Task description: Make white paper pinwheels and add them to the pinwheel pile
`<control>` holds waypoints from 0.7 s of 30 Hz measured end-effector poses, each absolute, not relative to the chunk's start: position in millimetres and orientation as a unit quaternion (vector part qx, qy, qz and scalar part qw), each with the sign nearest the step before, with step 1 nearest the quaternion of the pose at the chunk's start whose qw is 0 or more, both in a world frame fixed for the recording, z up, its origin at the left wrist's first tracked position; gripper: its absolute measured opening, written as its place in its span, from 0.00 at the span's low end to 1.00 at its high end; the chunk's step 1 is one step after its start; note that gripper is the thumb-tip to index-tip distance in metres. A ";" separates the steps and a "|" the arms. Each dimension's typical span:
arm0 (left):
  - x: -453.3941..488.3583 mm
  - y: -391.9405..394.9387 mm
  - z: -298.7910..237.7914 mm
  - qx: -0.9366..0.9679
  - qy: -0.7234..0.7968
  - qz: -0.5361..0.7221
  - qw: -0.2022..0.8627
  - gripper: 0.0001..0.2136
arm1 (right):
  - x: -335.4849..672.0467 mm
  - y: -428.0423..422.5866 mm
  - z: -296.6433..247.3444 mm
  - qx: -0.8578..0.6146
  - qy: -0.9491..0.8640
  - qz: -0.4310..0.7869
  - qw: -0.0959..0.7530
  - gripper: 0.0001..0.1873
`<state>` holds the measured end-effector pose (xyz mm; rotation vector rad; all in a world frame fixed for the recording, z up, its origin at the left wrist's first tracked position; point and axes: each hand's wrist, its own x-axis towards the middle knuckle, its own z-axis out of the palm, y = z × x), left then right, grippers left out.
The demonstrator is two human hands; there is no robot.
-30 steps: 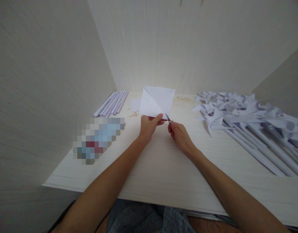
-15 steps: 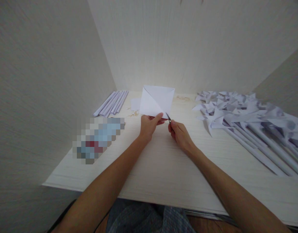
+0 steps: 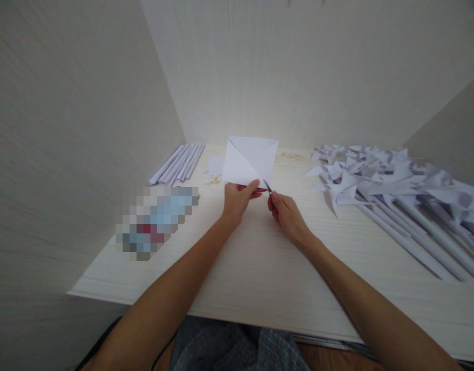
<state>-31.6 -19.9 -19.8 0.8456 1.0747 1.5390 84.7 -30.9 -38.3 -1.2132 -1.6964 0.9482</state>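
A white sheet of paper (image 3: 249,161) with diagonal crease lines is held up over the table. My left hand (image 3: 237,198) pinches its lower edge, thumb in front and fingers behind. In my right hand (image 3: 284,210) is a pair of scissors (image 3: 268,188), gripped at the handles. The blades point up and to the left, at the paper's lower right corner. Whether they are cutting into the paper I cannot tell. My right fingers hide most of the handles.
Several rolled paper sticks (image 3: 179,164) lie at the back left. A smaller white paper piece (image 3: 215,166) rests behind the held sheet. At left is a pixelated, unreadable object (image 3: 163,219). Many paper pinwheels (image 3: 360,172) with paper sticks (image 3: 418,226) are heaped on the right. Walls enclose the table (image 3: 237,278).
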 end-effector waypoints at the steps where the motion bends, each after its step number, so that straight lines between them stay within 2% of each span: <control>1: -31.5 -20.0 -19.8 0.352 0.447 0.641 0.515 0.05 | 84.7 -30.7 -38.7 -0.482 -0.675 0.376 0.413 0.25; 21: -31.8 -19.8 -20.7 0.352 0.451 0.642 0.510 0.06 | 84.9 -30.9 -36.9 -0.483 -0.695 0.350 0.402 0.24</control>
